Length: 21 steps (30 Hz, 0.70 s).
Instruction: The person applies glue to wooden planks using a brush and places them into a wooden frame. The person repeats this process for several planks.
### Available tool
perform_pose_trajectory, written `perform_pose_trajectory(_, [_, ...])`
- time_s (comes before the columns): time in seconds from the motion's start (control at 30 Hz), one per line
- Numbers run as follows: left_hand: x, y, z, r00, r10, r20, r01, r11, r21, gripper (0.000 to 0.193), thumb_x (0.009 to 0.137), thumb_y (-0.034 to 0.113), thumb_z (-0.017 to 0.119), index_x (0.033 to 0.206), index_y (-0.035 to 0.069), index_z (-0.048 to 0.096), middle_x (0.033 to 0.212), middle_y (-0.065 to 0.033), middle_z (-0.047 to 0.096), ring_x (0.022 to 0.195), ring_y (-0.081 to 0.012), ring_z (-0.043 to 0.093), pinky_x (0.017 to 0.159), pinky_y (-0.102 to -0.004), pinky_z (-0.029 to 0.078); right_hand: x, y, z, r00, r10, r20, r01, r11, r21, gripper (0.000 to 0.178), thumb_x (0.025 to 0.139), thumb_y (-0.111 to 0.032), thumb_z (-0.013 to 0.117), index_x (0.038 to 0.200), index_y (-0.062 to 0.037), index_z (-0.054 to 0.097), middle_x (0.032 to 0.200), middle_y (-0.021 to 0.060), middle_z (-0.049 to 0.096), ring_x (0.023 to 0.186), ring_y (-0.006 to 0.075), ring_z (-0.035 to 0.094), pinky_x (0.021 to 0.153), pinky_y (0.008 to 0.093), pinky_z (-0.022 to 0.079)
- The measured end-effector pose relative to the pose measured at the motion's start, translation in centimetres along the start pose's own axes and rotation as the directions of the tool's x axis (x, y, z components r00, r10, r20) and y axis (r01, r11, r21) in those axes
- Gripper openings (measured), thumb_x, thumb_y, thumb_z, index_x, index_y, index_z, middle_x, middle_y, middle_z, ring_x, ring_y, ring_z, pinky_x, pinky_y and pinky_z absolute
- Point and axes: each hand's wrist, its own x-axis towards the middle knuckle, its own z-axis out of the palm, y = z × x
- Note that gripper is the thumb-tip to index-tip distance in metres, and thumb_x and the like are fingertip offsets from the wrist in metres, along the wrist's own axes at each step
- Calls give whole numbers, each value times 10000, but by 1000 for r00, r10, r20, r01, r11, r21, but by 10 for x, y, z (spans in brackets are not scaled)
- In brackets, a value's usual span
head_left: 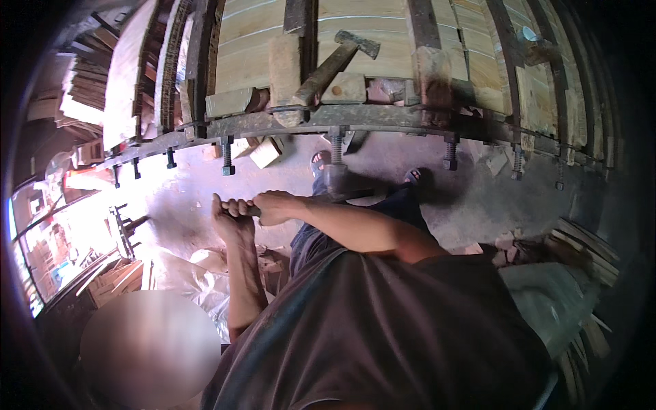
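Observation:
My left hand is closed round the end of a dark wrench handle. Right beside it, my right hand grips the same handle, the forearm crossing in front of my body. The handle seems to run beneath that forearm, where a dark bar shows again on its far side. A grey, blurred socket-like end sits at the lower end of a large threaded bolt. How the two join is partly hidden. This bolt sticks out toward me from a long metal clamp beam.
A hammer lies on the clamped pale boards, among wood blocks. More bolts project along the beam. Wood scraps and plastic sheeting lie behind me. A blurred round patch covers the lower left.

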Motion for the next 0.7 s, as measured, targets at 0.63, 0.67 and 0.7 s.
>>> perform_pose_trajectory(0.63, [-105,-43,74,933,343,107,-358,871,335,433,966,252,505,576,96,398,487,-32,352,438,-171,360,486,-357,362,-76,26,-12,904,-383,-190,412,899,150,268,700,-15,554,959,29,606,907,270,653,952,428,631,749,462,501])
perform_pose_trajectory(0.67, [-103,-41,62,911,382,157,-413,842,348,427,956,230,526,576,90,390,492,-27,361,439,-162,364,480,-350,358,-93,17,-27,953,-289,-96,302,936,179,284,699,-27,588,979,20,609,929,252,655,952,398,642,772,434,500])
perform_pose_trajectory(0.7, [-100,-38,61,918,339,205,-387,879,277,431,949,214,546,571,82,383,494,-22,357,438,-163,375,476,-341,354,-94,38,-23,924,-327,-201,377,868,323,325,691,-54,628,1008,16,615,948,214,658,933,321,655,785,400,500])
